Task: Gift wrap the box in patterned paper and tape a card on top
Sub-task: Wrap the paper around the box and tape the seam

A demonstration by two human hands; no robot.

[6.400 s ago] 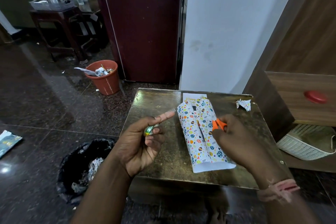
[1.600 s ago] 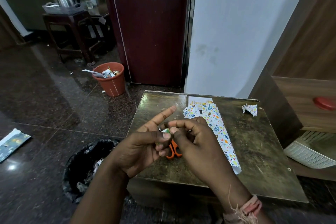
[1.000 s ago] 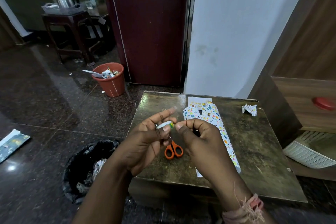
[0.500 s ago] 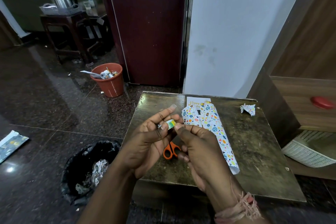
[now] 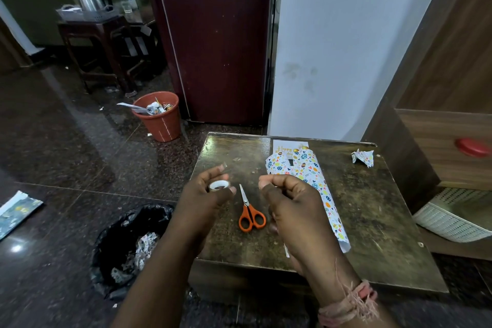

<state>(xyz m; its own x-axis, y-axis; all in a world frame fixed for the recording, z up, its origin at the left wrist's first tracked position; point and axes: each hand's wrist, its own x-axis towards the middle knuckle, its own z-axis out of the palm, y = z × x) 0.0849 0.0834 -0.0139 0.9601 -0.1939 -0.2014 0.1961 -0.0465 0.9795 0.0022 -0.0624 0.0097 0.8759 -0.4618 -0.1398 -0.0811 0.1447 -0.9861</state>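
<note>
Over a scuffed dark table (image 5: 372, 210), the left hand (image 5: 205, 200) grips a small tape roll (image 5: 218, 185) while the right hand (image 5: 290, 205) pinches thumb to forefinger, contents unclear. The patterned-paper bundle (image 5: 316, 189) lies lengthwise at centre right, long axis running toward the wall, a card (image 5: 286, 147) at its far end. Orange-handled scissors (image 5: 249, 210) lie between the hands, blades pointing away.

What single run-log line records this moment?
left hand: holds tape roll | right hand: pinching, content unclear | scissors: on table

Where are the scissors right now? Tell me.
In the head view, the orange-handled scissors lie flat on the table between the left hand and right hand, blades pointing away, left of the wrapped box.
</note>
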